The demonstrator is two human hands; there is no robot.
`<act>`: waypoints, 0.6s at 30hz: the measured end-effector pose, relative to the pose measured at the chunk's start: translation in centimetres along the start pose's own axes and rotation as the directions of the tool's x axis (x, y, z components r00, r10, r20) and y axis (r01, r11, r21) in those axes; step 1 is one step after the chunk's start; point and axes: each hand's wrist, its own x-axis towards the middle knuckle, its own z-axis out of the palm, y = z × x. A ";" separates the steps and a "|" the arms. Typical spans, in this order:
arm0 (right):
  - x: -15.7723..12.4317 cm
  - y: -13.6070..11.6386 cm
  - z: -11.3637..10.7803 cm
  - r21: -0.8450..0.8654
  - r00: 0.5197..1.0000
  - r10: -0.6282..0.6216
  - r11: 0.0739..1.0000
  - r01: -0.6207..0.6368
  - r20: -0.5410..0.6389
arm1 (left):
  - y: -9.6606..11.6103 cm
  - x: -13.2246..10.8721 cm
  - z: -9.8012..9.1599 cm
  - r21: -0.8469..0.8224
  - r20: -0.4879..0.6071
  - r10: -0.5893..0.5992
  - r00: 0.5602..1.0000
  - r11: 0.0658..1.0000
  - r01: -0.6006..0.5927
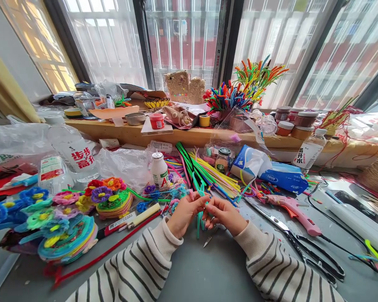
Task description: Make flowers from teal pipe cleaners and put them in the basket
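While fuzzy loop-petaled flowers (40, 219) crowd the lower left, a clear plastic bottle (69, 147) stands behind them, then a white bottle (159, 170) near center. Mid-frame, the left hand (186, 212) is pinched nearly closed on soft teal stems (198, 228); the right hand (225, 214) pinches them too, fingers curled. Right side's got a blue tissue pack (285, 177), white tissue (257, 162) poking out, plus a pink plastic glue gun (298, 214).

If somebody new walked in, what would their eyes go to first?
Probably the tall bunch of multicoloured fuzzy stems on the pale wooden ledge by the window. Next might come the many-coloured fuzzy flowers on the left of the grey table. Then, in the middle, the bare left hand and right hand hold turquoise fuzzy strips.
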 end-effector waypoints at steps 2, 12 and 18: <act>0.0 0.0 -0.1 -0.006 1.000 0.013 1.000 -0.013 0.008 | 0.0 -0.1 0.1 0.065 0.040 0.000 0.999 0.998 -0.003; 0.3 0.0 -0.5 -0.131 0.965 -0.146 0.984 0.119 -0.219 | 0.2 0.0 -0.1 0.323 -0.007 0.013 1.000 0.946 -0.010; 0.0 -0.8 -0.8 -0.387 0.947 -0.277 0.901 0.198 -0.162 | 0.0 0.0 -0.1 0.479 0.023 -0.013 1.000 0.878 0.000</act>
